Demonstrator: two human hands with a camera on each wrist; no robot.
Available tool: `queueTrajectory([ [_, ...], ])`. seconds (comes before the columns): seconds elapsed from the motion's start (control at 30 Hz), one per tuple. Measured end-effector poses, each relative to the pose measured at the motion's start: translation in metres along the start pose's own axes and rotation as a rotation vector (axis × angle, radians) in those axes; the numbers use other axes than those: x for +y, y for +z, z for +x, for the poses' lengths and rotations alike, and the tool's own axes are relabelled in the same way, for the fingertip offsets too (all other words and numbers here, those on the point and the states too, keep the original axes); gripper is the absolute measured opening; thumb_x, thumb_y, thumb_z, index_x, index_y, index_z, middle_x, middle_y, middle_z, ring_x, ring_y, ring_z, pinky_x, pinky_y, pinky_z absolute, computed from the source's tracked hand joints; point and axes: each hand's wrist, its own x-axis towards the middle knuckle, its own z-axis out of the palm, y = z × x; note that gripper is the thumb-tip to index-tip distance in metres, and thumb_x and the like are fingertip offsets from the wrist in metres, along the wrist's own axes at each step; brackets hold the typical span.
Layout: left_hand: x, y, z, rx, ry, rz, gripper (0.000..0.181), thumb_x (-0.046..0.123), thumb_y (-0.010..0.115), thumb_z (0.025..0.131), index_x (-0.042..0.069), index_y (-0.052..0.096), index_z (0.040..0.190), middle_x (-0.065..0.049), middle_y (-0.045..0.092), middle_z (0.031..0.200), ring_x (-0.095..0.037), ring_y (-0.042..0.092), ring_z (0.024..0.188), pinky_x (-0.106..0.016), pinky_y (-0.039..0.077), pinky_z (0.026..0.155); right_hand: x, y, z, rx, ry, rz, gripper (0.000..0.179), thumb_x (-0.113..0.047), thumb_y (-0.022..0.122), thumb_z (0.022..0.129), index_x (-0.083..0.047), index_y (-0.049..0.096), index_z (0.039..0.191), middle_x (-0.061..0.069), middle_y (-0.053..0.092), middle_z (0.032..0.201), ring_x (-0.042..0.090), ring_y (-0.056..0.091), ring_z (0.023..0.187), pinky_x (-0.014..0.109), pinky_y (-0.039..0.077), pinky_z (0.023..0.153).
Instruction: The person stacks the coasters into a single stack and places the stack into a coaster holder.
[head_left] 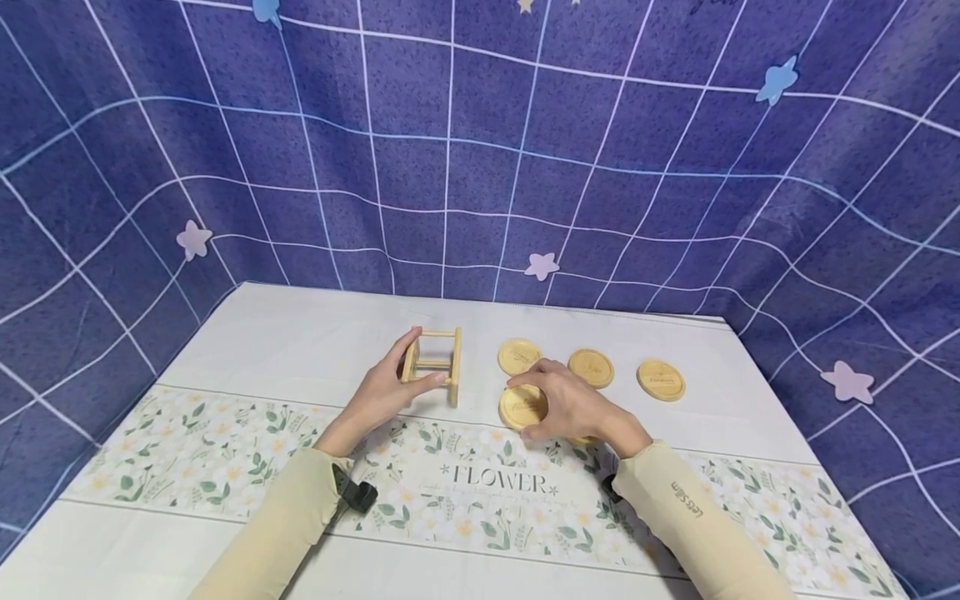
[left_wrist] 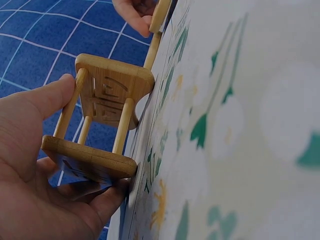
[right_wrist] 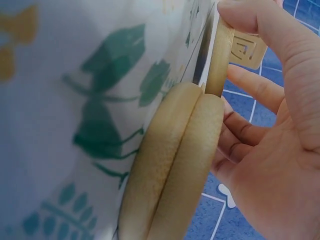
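My left hand (head_left: 375, 395) holds a small wooden coaster rack (head_left: 455, 367) on the table, its thumb along one side rod and its fingers around the near end panel. In the left wrist view, the rack (left_wrist: 112, 87) shows two cut-out end panels joined by thin rods. To the right, my right hand (head_left: 572, 402) pinches a round wooden coaster (head_left: 521, 407) by its edge, thumb at the front and fingers at the back. Under that palm, two stacked coasters (right_wrist: 187, 165) lie beside the held coaster (right_wrist: 220, 60), mostly hidden in the head view.
Behind the right hand lie three more round coasters: one at the left (head_left: 517, 356), one in the middle (head_left: 591, 367) and one farther right (head_left: 661, 380). A floral runner (head_left: 465, 517) with lettering crosses the white table (head_left: 315, 325). A blue gridded curtain (head_left: 480, 167) hangs behind.
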Motion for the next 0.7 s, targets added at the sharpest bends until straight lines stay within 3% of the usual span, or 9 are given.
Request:
queueTrajectory([
  [0.3,-0.001,-0.001,0.0,-0.002,-0.004,-0.014,0.101,0.049,0.08,0.103,0.03,0.017,0.18,-0.026,0.037,0.175,-0.045,0.039,0.161,-0.059,0.04,0.127,0.0,-0.007,-0.002,0.05,-0.046,-0.018,0.075,-0.029,0.1,0.077,-0.015,0.073,0.146,0.007,0.068,0.131,0.029,0.065,0.121,0.051,0.056,0.103],
  [0.7,0.0,0.0,-0.001,-0.012,0.002,-0.015,0.101,0.048,0.079,0.104,0.028,0.016,0.18,-0.027,0.037,0.175,-0.045,0.04,0.16,-0.059,0.04,0.127,-0.003,-0.015,-0.004,0.079,-0.034,-0.012,0.077,-0.027,0.098,0.077,-0.017,0.072,0.148,0.008,0.066,0.134,0.027,0.064,0.123,0.05,0.056,0.104],
])
